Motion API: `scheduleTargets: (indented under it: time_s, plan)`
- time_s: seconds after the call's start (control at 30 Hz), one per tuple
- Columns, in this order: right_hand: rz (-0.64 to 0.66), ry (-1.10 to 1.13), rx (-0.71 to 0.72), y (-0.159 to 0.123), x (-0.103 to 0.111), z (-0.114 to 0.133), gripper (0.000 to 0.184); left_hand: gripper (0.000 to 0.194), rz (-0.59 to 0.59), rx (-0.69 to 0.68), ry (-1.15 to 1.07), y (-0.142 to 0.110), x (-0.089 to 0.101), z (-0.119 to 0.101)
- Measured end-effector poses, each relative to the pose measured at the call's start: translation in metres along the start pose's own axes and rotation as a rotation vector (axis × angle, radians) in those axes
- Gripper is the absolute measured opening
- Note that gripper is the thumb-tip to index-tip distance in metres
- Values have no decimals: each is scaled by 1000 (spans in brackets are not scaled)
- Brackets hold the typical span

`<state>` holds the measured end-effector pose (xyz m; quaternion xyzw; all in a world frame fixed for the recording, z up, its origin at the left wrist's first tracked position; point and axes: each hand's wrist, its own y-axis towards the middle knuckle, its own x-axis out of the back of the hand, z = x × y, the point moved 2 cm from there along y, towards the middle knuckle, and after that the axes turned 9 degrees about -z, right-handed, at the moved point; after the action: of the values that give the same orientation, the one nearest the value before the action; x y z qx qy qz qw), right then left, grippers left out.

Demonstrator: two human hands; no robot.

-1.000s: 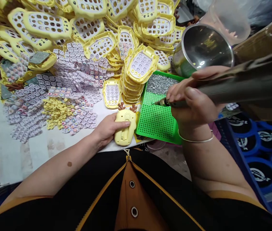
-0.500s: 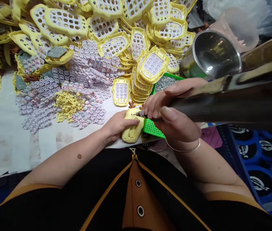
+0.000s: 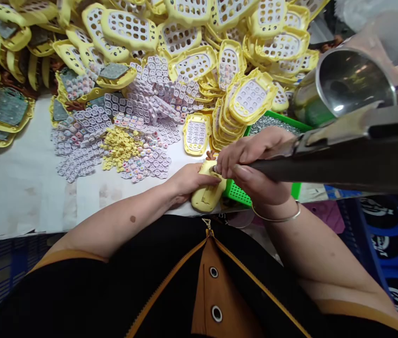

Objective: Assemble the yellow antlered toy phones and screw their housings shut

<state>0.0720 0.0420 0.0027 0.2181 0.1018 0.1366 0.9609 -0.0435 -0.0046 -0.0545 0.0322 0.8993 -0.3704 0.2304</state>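
Note:
My left hand (image 3: 188, 182) grips a yellow plastic toy phone (image 3: 204, 198) at the table's front edge, thumb across its back. Brown antler-like bits show at the toy's far end. Closed around a dark power screwdriver (image 3: 283, 166), my right hand (image 3: 255, 162) holds the tool's tip against the upper part of the toy's back. The screwdriver's body runs off to the right. Beneath the right hand lies a green basket (image 3: 239, 193) with many small metal screws (image 3: 272, 123). Just beyond the toy is a yellow half shell with a white keypad (image 3: 196, 134).
Stacked yellow shells with keypads (image 3: 251, 96) stand behind the basket. Piles of white keypads (image 3: 86, 141), small yellow parts (image 3: 119, 148) and yellow face shells (image 3: 128, 30) cover the table's far side. A metal pot (image 3: 354, 84) stands at the right; blue-rimmed discs (image 3: 384, 213) lie below.
The view has shifted left, so everything appears further right. The screwdriver's tip now sits closer into the toy's back, and the toy is tilted slightly. Both hands keep their hold.

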Motion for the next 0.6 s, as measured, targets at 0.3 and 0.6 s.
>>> scheduleTargets:
  time_s: [0.3, 0.6]
  plan:
    - [-16, 12, 142, -3, 3, 25, 23, 27, 42, 4, 26, -2, 3, -4]
    - [-434, -191, 262, 10, 61, 15, 27, 40, -55, -77, -122, -1, 1, -12]
